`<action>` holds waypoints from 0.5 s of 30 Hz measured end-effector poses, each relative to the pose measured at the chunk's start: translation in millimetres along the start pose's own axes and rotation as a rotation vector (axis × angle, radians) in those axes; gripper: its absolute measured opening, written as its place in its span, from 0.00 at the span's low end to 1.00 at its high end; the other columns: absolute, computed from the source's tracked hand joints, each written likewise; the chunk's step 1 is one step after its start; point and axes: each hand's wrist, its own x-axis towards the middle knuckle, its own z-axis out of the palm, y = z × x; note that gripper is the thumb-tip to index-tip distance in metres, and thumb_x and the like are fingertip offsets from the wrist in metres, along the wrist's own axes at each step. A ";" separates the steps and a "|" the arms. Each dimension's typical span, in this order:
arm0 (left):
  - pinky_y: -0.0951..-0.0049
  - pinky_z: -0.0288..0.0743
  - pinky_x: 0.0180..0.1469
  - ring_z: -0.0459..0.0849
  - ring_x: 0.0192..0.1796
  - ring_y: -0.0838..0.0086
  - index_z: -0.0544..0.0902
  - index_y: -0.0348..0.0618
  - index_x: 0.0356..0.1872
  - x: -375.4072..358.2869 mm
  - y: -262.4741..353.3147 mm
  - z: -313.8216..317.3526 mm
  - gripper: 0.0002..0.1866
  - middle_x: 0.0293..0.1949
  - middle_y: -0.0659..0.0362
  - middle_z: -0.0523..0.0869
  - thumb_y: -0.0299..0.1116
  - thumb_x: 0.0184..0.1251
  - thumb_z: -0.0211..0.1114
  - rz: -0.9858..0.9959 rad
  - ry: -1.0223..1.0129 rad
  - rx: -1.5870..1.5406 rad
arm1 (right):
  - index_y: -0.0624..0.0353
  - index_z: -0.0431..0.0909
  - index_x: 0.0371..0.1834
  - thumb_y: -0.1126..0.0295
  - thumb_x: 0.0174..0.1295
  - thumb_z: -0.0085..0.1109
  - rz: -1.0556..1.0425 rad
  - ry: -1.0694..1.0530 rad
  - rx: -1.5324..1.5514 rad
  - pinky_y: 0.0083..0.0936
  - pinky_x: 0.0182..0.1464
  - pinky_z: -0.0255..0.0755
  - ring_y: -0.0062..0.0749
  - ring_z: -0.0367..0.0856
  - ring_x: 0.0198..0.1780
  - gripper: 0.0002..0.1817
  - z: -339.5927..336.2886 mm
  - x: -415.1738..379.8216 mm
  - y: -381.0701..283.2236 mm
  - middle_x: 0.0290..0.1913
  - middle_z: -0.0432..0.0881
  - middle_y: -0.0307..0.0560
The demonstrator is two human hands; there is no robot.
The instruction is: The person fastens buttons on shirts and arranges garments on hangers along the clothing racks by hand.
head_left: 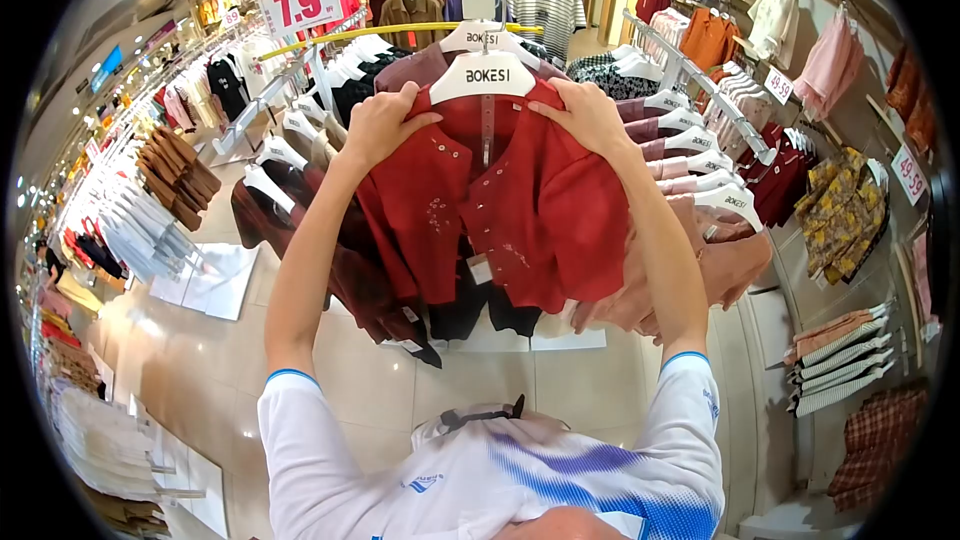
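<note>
In front of me a red cardigan [560,210] with buttons and small embroidered flowers hangs on a white BOKESI hanger [480,80]. Its front is partly open, and a paper tag [480,269] shows at the lower middle. My left hand [385,127] is closed on one shoulder of the cardigan, thumb on the front and fingers behind. At the other shoulder, my right hand [592,118] grips the cloth the same way. Both hands are at the hanger's ends; whether the fingers also hold the hanger is hidden.
Pink tops [700,250] hang on the right rail [720,100] and dark plaid shirts [310,230] on the left. Behind the cardigan stands a rack with a yellow bar [400,28] and a 7.9 price sign [300,0]. More clothes line both sides over a tiled floor [380,380].
</note>
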 end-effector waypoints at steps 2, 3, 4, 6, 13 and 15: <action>0.54 0.77 0.32 0.85 0.33 0.50 0.72 0.42 0.38 0.1 -2.2 0.8 0.27 0.26 0.48 0.84 0.59 0.63 0.64 0.000 -0.007 0.032 | 0.56 0.81 0.40 0.42 0.62 0.59 -0.001 -0.019 0.030 0.47 0.44 0.77 0.55 0.84 0.42 0.26 0.9 0.6 1.8 0.37 0.85 0.55; 0.54 0.77 0.32 0.85 0.33 0.50 0.72 0.42 0.38 -0.2 -4.6 3.7 0.27 0.26 0.48 0.84 0.59 0.63 0.64 0.003 -0.010 0.024 | 0.56 0.81 0.40 0.42 0.62 0.59 0.006 -0.024 0.027 0.47 0.44 0.77 0.55 0.84 0.42 0.26 3.0 -0.4 4.5 0.37 0.85 0.55; 0.54 0.77 0.32 0.85 0.33 0.50 0.72 0.43 0.38 0.1 -8.1 5.3 0.27 0.27 0.48 0.84 0.59 0.63 0.64 0.011 -0.002 0.025 | 0.56 0.81 0.39 0.41 0.61 0.59 -0.007 -0.002 0.039 0.47 0.43 0.77 0.55 0.84 0.41 0.26 5.0 -1.2 7.4 0.37 0.85 0.55; 0.55 0.77 0.30 0.86 0.33 0.51 0.72 0.43 0.38 -0.2 -11.8 6.9 0.27 0.28 0.48 0.85 0.59 0.62 0.65 0.019 0.010 0.042 | 0.57 0.82 0.39 0.41 0.61 0.59 -0.035 0.040 0.053 0.46 0.42 0.76 0.54 0.84 0.41 0.27 7.8 -2.2 10.5 0.36 0.85 0.55; 0.59 0.78 0.28 0.86 0.29 0.55 0.70 0.43 0.33 -3.9 -21.7 13.4 0.27 0.26 0.52 0.85 0.60 0.62 0.64 0.100 0.121 0.020 | 0.59 0.81 0.46 0.45 0.62 0.61 0.073 -0.007 -0.018 0.42 0.46 0.76 0.53 0.83 0.42 0.26 8.4 -9.8 10.4 0.38 0.85 0.56; 0.60 0.78 0.28 0.86 0.30 0.55 0.70 0.43 0.33 -4.1 -25.4 16.6 0.27 0.26 0.52 0.85 0.60 0.62 0.64 0.132 0.151 0.008 | 0.58 0.81 0.44 0.43 0.62 0.60 0.078 0.004 -0.014 0.43 0.45 0.76 0.53 0.84 0.42 0.27 9.9 -11.9 13.8 0.37 0.85 0.55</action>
